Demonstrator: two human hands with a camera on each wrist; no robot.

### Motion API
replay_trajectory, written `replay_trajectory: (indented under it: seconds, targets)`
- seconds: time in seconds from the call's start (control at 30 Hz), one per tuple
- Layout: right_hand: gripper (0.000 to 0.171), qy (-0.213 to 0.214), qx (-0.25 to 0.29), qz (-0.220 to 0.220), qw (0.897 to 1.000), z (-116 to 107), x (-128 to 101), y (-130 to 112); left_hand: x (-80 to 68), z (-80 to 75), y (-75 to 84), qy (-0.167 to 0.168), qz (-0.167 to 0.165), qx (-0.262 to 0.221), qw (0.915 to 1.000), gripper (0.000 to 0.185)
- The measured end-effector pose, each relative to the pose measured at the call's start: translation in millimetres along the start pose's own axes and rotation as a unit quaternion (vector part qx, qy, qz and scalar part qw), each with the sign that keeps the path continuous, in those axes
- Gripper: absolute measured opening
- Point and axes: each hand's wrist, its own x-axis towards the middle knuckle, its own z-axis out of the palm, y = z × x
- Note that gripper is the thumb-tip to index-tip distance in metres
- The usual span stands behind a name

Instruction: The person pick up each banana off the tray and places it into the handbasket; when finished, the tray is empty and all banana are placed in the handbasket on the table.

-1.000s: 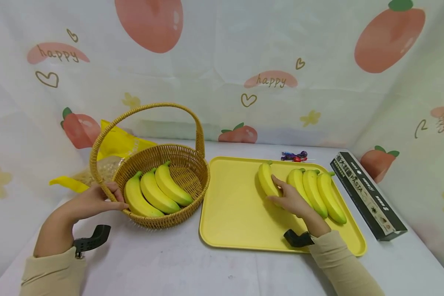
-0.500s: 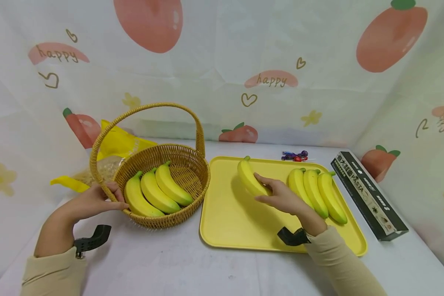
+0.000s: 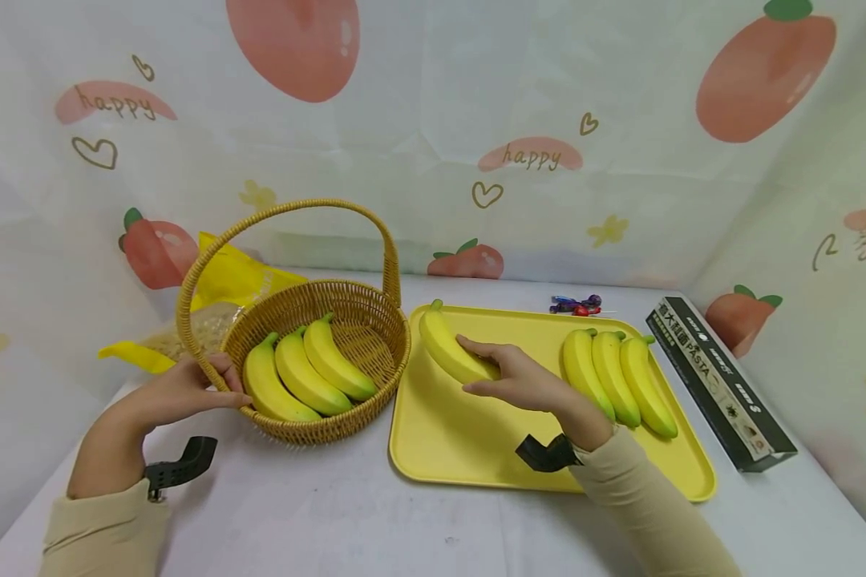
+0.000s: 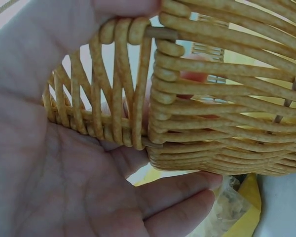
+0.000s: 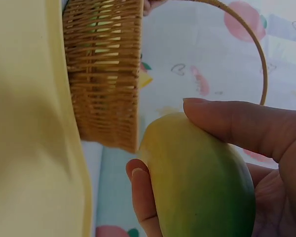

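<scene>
My right hand [image 3: 527, 383] grips a yellow banana [image 3: 449, 353] by its lower end, above the left part of the yellow tray [image 3: 455, 449]. Thumb and fingers lie on opposite sides of that banana [image 5: 200, 182] in the right wrist view, its greenish end toward the camera. On the left, my left hand [image 3: 173, 397] holds the wicker basket [image 3: 317, 434] where the handle meets the rim. The left wrist view shows the woven handle base [image 4: 113, 84] between thumb and fingers. Three bananas [image 3: 310, 375] lie side by side in the basket. Three more bananas [image 3: 609, 377] rest on the tray's right side.
A black pasta box [image 3: 722, 381] lies right of the tray. Behind the tray are small wrapped candies [image 3: 576, 304]. A yellow bag [image 3: 238, 276] is behind the basket. The basket's arched handle [image 3: 310, 204] rises above it. A patterned cloth [image 3: 433, 120] hangs at the back.
My right hand has lifted the banana off the tray and carried it left toward the basket. The left hand has stayed on the basket.
</scene>
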Motion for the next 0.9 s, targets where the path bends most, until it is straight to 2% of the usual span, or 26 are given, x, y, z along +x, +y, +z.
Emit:
replay_trajectory:
  seconds: [0.4, 0.7, 0.9]
  targets:
    - [0.065, -0.061, -0.045, -0.054, 0.996, 11.3, 29.4, -24.1, -0.1, -1.0, -1.4, -0.003, -0.012, 0.003, 0.9999, 0.018]
    - [0.064, -0.125, -0.057, -0.066, 0.988, 25.8, 75.6, -46.6, -1.0, -1.7, -2.5, -0.006, -0.013, 0.004, 0.9999, 0.016]
    - [0.064, -0.158, -0.055, -0.054, 0.984, 36.9, 104.6, -64.1, -0.4, 0.1, -3.6, -0.004, 0.005, -0.001, 1.0000, 0.016]
